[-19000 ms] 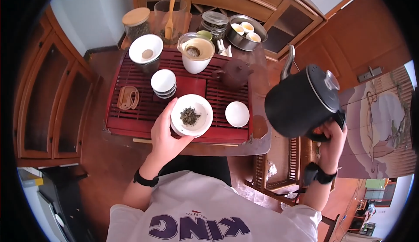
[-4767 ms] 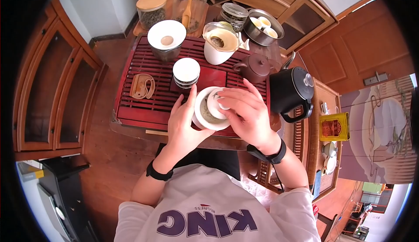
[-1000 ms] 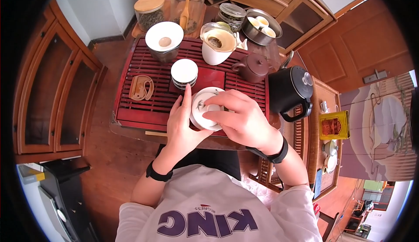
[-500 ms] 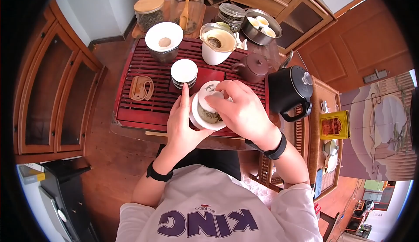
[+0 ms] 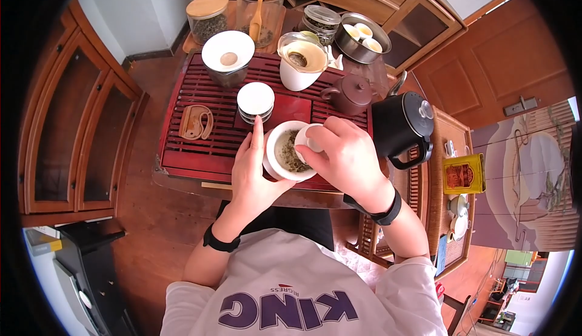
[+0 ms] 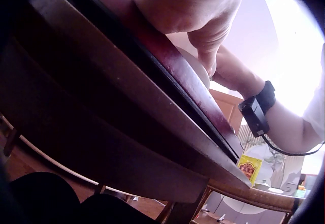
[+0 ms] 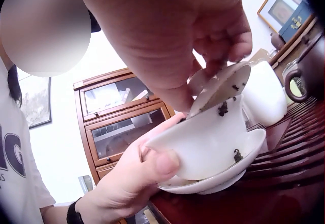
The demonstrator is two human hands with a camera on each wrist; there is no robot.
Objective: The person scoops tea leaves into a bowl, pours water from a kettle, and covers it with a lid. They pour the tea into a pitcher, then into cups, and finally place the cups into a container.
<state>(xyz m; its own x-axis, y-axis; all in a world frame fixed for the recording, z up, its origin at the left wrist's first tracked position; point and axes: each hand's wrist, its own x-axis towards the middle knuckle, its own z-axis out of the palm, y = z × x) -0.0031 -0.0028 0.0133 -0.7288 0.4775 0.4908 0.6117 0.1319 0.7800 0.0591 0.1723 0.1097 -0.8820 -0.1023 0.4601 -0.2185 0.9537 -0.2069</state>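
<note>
In the head view my left hand [image 5: 250, 169] holds a white gaiwan bowl [image 7: 203, 145] at the tray's front edge. Its thumb presses the bowl's side in the right wrist view, above the white saucer [image 7: 255, 145] beneath. Wet tea leaves [image 5: 293, 159] show in pale liquid inside the bowl; a few dark bits cling to the bowl and saucer. My right hand [image 5: 348, 157] pinches the white lid [image 7: 226, 84] by its knob. The lid stands tilted at the bowl's right side, its lower edge down at the rim. In the left wrist view the left hand [image 6: 195, 5] hides most of the bowl.
The red slatted tea tray [image 5: 200, 166] bears stacked white cups [image 5: 255, 98], a strainer pitcher [image 5: 298, 72], a white-topped vessel [image 5: 227, 57], a coiled strap [image 5: 197, 122] and a brown teapot [image 5: 351, 95]. A black kettle [image 5: 400, 130] stands close right of it. Tea jars [image 5: 209, 17] line the back.
Since 19 seconds ago the kettle has left the right hand and stands beside the tray. In the last second the lid went from covering the bowl, to its far side, then to its right.
</note>
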